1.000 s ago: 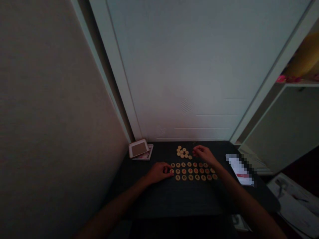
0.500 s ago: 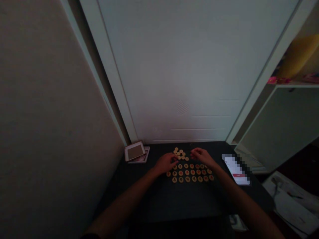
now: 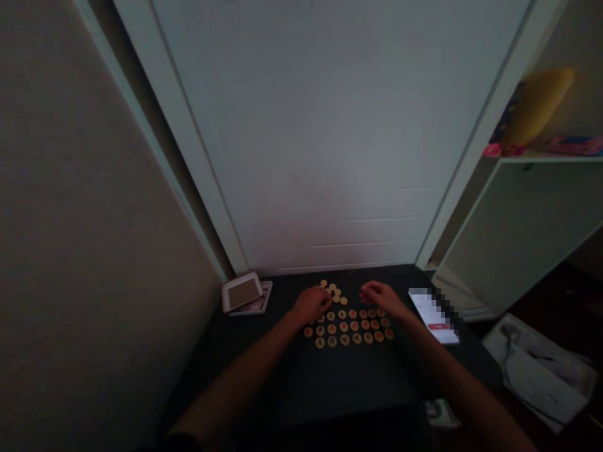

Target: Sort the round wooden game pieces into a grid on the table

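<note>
Round wooden Chinese chess pieces [image 3: 344, 326] lie face up in three rows on the dark table, marked with red or dark characters. Behind the rows sits a loose cluster of plain-looking pieces [image 3: 336, 293]. My left hand [image 3: 311, 306] is at the cluster's left side, fingers curled and closed; it covers some pieces, and what its fingertips hold is hidden. To the right of the cluster, my right hand [image 3: 382, 299] hovers behind the rows' right end. Its thumb and fingers are pinched together, and anything between them is too small and dark to make out.
A phone [image 3: 433, 317] with a lit screen lies at the table's right. Two stacked frame-like flat objects [image 3: 245, 294] rest at the back left corner. A white panel [image 3: 306, 138] rises behind the table [image 3: 292, 383], with a wall [image 3: 94, 251] close on the left.
The view has turned slightly right, so the table appears further left. Relative to the pieces, my left hand has come closer over the cluster, and my right hand has shifted a little right.
</note>
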Demonstrator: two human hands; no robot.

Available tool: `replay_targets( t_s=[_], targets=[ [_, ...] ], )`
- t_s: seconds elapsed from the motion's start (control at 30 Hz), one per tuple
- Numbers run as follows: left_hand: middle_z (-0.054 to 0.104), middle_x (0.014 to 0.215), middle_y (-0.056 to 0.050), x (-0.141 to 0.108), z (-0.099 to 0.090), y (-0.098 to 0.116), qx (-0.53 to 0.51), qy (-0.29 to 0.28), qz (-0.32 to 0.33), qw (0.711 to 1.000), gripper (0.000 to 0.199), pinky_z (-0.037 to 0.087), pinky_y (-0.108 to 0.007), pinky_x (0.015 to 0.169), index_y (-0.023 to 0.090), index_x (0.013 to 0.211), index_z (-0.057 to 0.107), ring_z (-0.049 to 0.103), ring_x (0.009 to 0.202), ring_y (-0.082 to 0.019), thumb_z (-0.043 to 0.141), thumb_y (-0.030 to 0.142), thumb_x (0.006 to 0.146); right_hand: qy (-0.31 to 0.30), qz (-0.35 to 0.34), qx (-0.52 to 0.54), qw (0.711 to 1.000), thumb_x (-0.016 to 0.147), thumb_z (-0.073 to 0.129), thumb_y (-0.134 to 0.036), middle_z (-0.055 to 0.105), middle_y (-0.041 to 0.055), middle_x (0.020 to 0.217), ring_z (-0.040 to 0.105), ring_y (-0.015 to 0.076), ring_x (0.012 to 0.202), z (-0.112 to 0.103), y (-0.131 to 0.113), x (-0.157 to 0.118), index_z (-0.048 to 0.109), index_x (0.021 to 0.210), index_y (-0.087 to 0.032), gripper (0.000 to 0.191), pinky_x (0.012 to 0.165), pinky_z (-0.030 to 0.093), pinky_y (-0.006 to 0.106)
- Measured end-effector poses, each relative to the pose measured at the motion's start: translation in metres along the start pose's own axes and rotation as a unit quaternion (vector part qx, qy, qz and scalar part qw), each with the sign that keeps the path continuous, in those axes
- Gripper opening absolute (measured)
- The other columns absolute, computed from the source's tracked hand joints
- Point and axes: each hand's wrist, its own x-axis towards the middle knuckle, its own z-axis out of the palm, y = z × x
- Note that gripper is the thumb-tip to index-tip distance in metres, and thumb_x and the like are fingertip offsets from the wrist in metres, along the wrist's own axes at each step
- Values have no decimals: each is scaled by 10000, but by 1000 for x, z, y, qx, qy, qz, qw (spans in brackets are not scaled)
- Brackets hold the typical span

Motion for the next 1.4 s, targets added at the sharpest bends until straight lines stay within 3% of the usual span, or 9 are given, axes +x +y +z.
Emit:
replay_targets(
  t_s=[0.2, 0.83, 1.07, 1.27, 1.4],
  targets=[
    [690, 938, -64, 2, -6, 4, 28, -36, 51, 998, 121, 423, -329, 865, 234, 851, 709, 597, 969, -228, 590, 248, 867, -7, 1, 7, 1000, 809, 643, -518, 719, 57, 832, 683, 162, 723, 3, 10, 0, 651, 900, -169, 360, 663, 528, 275],
    [676, 1009, -19, 1, -8, -1, -23, -38, 18, 999, 141, 440, -263, 860, 263, 952, 678, 599, 972, -188, 631, 272, 820, -5, 8, 5, 1000, 820, 653, -475, 724, 58, 825, 682, 157, 721, 3, 1, 1, 657, 879, -174, 307, 634, 526, 258],
    [676, 1064, -10, -2, -5, -5, -39, -24, 49, 998, 165, 428, -258, 901, 278, 996, 682, 594, 1025, -178, 598, 268, 854, -3, -1, 3, 1000, 814, 652, -487, 723, 61, 830, 683, 161, 717, 0, -7, 3, 655, 894, -170, 328, 621, 520, 259],
    [710, 982, -14, 2, -3, -5, -29, -48, 15, 998, 158, 449, -261, 830, 279, 970, 699, 636, 928, -189, 606, 298, 844, 10, -1, -1, 1000, 813, 645, -493, 723, 59, 845, 679, 156, 713, -11, 1, 2, 653, 903, -171, 334, 644, 517, 268],
    [698, 1005, -33, 3, -10, 1, -30, -21, 18, 999, 221, 457, -285, 836, 264, 1026, 689, 638, 933, -208, 617, 304, 821, 1, 4, 3, 1000, 808, 644, -514, 718, 53, 839, 678, 157, 718, -8, 7, -2, 653, 906, -171, 357, 665, 521, 275]
  ],
)
